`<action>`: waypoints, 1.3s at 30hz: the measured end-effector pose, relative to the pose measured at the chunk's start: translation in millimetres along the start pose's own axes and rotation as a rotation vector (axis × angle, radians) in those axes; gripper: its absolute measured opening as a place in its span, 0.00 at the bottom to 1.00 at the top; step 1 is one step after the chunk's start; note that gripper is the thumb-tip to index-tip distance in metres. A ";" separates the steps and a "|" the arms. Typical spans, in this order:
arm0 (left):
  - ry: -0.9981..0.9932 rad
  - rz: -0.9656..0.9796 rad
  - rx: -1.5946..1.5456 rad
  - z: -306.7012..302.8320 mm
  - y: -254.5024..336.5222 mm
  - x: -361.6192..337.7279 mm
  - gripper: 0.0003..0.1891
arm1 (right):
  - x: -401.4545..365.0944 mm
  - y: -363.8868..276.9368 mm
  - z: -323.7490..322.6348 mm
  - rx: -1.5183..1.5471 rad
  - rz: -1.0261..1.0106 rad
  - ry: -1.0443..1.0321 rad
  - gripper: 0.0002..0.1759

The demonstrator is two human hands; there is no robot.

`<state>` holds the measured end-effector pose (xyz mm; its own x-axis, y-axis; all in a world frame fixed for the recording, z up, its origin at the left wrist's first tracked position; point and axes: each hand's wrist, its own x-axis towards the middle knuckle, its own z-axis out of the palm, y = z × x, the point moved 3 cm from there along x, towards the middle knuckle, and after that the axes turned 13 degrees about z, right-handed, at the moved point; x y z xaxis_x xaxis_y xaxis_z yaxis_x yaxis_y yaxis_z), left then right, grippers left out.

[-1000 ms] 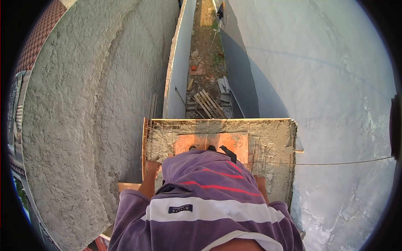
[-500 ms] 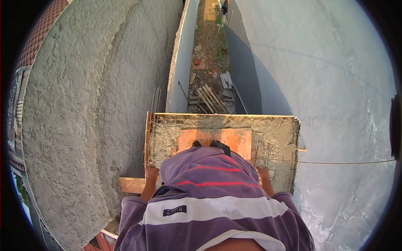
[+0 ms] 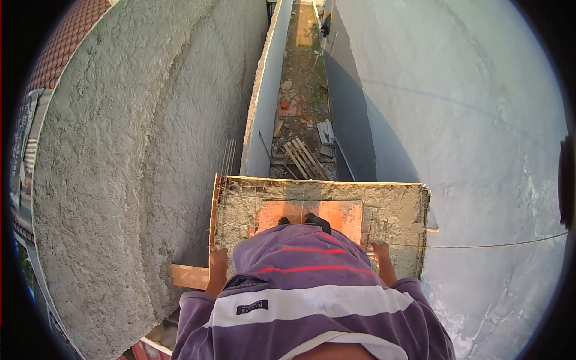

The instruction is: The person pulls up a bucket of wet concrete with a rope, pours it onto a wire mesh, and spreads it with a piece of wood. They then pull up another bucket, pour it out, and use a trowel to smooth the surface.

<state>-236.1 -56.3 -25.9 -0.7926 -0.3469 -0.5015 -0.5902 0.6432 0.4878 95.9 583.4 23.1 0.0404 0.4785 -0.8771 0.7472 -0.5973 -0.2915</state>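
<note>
My left hand [image 3: 218, 260] hangs beside my body at the left edge of a concrete slab [image 3: 396, 207], overlapping the wooden edge board [image 3: 214, 210] in this view. Its back faces up and its fingers are mostly hidden. On the other side my right hand [image 3: 380, 251] hangs over the slab, fingers loosely apart. A thin cable [image 3: 480, 246] runs from the right wall to beside that hand. Under my dark shoes [image 3: 318, 222] lies an orange board [image 3: 345, 213], smeared with cement. Thin rebar [image 3: 372, 222] shows in the slab on both sides of it.
Rough plastered wall [image 3: 108, 180] rises on the left, a smooth grey wall [image 3: 480, 150] on the right. Beyond the slab's front edge is a drop to a narrow passage holding a wooden pallet [image 3: 305, 157]. Upright rebar rods [image 3: 228, 157] stand at the slab's far left corner.
The view has tilted up slightly, so the slab, my hands and body sit lower in the picture. My right hand's fingers look a little more spread.
</note>
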 end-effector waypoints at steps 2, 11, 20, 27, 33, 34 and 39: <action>-0.022 -0.012 0.002 3.6 4.5 -5.6 0.37 | -2.0 -2.4 6.9 -0.011 0.021 -0.057 0.29; -0.126 -0.096 -0.156 -17.6 -5.7 -28.7 0.32 | -33.1 -1.3 28.9 -0.162 0.017 0.105 0.29; -0.169 -0.136 -0.285 -32.8 -13.6 -31.9 0.28 | -45.7 -18.7 57.5 -0.253 -0.224 0.068 0.21; -0.179 -0.128 -0.357 -17.2 22.4 -38.2 0.25 | -9.4 -9.0 58.4 -0.443 -0.364 0.091 0.33; -0.216 -0.108 -0.355 -6.4 39.9 -48.7 0.22 | 60.2 29.4 32.5 -0.378 -0.364 0.060 0.27; -0.237 -0.094 -0.344 -2.8 44.3 -49.0 0.22 | 59.5 28.2 26.4 -0.200 -0.270 -0.008 0.26; -0.397 0.023 -0.297 47.3 101.4 -26.4 0.20 | 30.3 -16.8 -85.8 -0.250 -0.347 0.558 0.22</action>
<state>-267.8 50.3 3.1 -0.7207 -0.0109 -0.6931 -0.6370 0.4050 0.6559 141.5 663.1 34.2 0.0558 0.9135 -0.4030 0.9060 -0.2159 -0.3641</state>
